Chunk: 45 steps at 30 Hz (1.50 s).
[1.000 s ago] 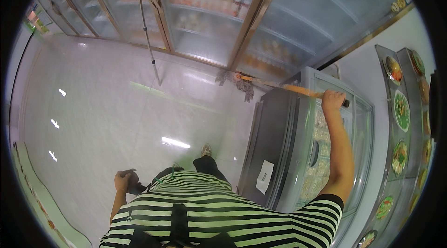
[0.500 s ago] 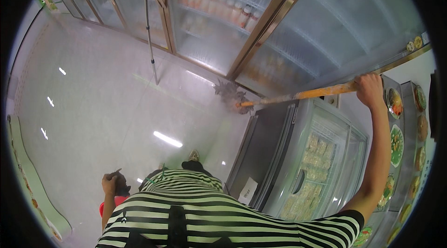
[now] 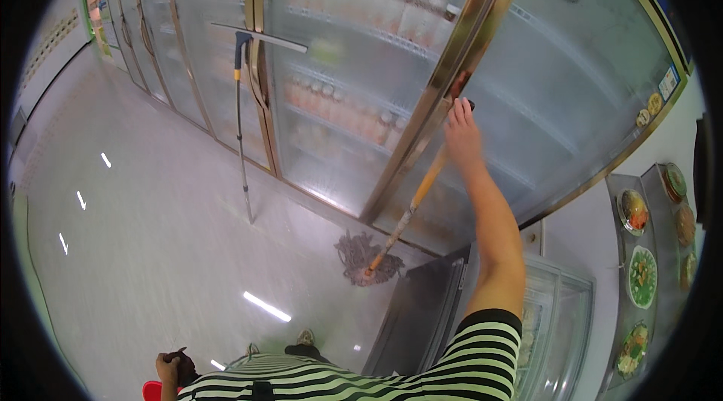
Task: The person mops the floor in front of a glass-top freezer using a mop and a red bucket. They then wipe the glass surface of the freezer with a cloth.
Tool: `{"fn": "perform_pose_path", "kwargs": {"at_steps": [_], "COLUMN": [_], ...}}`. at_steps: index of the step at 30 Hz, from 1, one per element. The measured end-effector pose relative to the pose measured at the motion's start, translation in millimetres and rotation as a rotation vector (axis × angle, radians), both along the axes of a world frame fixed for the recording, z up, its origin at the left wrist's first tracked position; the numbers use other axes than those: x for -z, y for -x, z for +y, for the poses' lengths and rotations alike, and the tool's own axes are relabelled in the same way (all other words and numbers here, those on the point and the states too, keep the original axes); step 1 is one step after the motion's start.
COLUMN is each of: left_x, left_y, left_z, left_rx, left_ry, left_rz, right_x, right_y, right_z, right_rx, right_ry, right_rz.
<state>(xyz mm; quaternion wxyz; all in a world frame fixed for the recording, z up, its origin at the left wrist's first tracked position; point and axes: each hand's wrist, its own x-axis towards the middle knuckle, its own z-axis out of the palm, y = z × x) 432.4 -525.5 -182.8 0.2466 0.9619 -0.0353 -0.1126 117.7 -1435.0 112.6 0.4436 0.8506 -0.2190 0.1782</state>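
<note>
My right hand (image 3: 464, 134) is closed about the upper end of a mop (image 3: 423, 192), right by the metal handle of a glass fridge door (image 3: 561, 77). The yellow mop handle slants down to a grey string head (image 3: 354, 254) lying on the floor at the foot of the fridge. Low on the left, my left hand (image 3: 166, 368) grips a dark cloth (image 3: 183, 365), bunched up; its exact kind is hard to make out. A long-handled squeegee (image 3: 239, 92) leans upright against the fridge doors, its blade against the glass.
Fogged fridges (image 3: 339, 85) with bottles on shelves line the far side. At the right stand a chest freezer (image 3: 553, 318) with a glass lid and a shelf with plates of food (image 3: 642, 277). Something red (image 3: 152, 390) is beside my left arm.
My right hand has brought the top of the mop handle leftward to the fridge door handle, so the mop stands steeper. The view has tilted up. My left hand still holds the cloth.
</note>
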Motion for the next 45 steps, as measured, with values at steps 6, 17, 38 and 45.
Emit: {"fn": "perform_pose_path", "kwargs": {"at_steps": [6,17,38,45], "left_x": [-12.4,9.5,-71.0,-113.6], "left_y": [28.0,56.5,16.7,19.0], "left_z": [19.3,66.2,-168.8,-294.2], "left_rx": [-0.155,-0.184,0.265,0.619], "left_ry": [0.007,0.021,0.219,0.518], "left_rz": [0.056,0.12,0.025,0.27], "right_x": [16.8,42.3,347.9,332.9], "right_y": [-17.2,2.0,64.0,2.7], "right_z": [-31.3,6.8,373.5,534.8], "right_rx": [-0.062,-0.017,0.387,0.271], "right_ry": [-0.012,-0.315,-1.743,-2.435], "right_rz": [-0.296,-0.663,-0.576,-0.853]}}
